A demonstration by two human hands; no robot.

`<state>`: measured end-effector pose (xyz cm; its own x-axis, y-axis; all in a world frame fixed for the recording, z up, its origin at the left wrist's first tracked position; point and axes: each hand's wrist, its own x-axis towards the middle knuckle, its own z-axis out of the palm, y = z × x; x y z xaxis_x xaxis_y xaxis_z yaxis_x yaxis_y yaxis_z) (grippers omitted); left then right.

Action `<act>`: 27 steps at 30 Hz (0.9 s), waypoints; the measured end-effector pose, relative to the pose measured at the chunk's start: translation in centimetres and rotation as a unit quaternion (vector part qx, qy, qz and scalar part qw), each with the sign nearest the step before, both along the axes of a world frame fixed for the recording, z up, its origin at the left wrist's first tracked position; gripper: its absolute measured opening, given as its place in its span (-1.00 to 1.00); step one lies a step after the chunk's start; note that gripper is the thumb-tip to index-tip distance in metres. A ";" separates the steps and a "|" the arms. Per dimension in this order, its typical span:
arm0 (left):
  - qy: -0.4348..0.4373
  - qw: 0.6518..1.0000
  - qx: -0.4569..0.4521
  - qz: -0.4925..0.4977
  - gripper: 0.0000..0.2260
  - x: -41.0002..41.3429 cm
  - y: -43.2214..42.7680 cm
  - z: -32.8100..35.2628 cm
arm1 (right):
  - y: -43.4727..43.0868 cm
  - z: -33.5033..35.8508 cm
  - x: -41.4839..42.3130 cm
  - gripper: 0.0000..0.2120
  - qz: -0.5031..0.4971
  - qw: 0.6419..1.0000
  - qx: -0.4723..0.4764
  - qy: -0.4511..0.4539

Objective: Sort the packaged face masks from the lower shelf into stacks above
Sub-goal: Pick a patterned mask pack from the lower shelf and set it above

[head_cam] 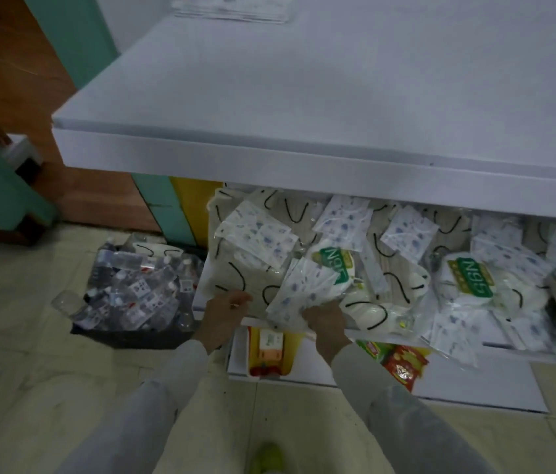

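The top shelf is wide and bare across the middle of the frame, with only a small pile at the top edge. Its thick front edge hangs over the lower shelf, which is heaped with mask packs. A bin of bottles stands close at the lower left.

Blue-spotted mask packs are fanning out, tilted, gripped in the right hand, while the left hand is pinching the near edge of a flat beige pack with black loops. Green-labelled N95 packs are sitting right of both hands amid the lower shelf's jumble.
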<state>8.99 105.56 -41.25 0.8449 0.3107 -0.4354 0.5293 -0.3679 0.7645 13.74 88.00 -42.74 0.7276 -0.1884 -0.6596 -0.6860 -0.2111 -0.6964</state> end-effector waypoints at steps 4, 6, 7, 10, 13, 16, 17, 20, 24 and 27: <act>0.043 0.975 -0.194 0.103 -0.89 1.8 -1.3 1.2 | -0.4 1.8 0.1 -0.94 0.019 0.997 0.074 0.017; 0.092 0.936 -0.315 0.128 -0.82 2.5 -1.3 1.8 | 0.4 3.3 0.6 -0.87 0.051 0.987 0.151 0.004; 0.093 0.917 -0.364 0.134 -0.78 2.7 -1.2 1.9 | 1.0 4.0 0.9 -0.86 0.094 0.981 0.170 0.005; 0.035 0.906 -0.383 0.176 -0.76 2.6 0.2 1.1 | 3.3 4.3 2.9 -0.96 0.243 0.964 0.103 -0.022; -0.015 0.932 -0.300 0.202 -0.70 2.4 2.3 0.0 | 5.6 2.7 7.1 -0.82 0.337 0.918 -0.084 -0.190; -0.052 0.939 -0.256 0.223 -0.64 2.0 4.6 -0.5 | 7.7 1.4 12.0 -0.72 0.398 0.815 -0.283 -0.311; -0.068 0.939 -0.254 0.223 -0.62 1.8 5.3 -0.5 | 8.1 0.7 13.1 -0.67 0.423 0.787 -0.338 -0.296; -0.111 0.934 -0.258 0.220 -0.55 1.1 6.4 -0.4 | 8.9 -1.3 13.6 -0.50 0.454 0.737 -0.444 -0.229; -0.117 0.923 -0.250 0.268 -0.58 0.5 6.6 -0.5 | 8.6 -2.4 11.8 -0.41 0.426 0.716 -0.507 -0.221; -0.114 0.917 -0.252 0.289 -0.58 0.5 6.5 -0.8 | 7.7 -1.7 11.4 -0.48 0.398 0.801 -0.410 -0.177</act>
<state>9.46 112.02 -42.09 0.6896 0.5427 -0.4795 0.3308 0.3530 0.8752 25.19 95.66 -44.45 0.9468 0.1638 -0.2770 0.1032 -0.9699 -0.2207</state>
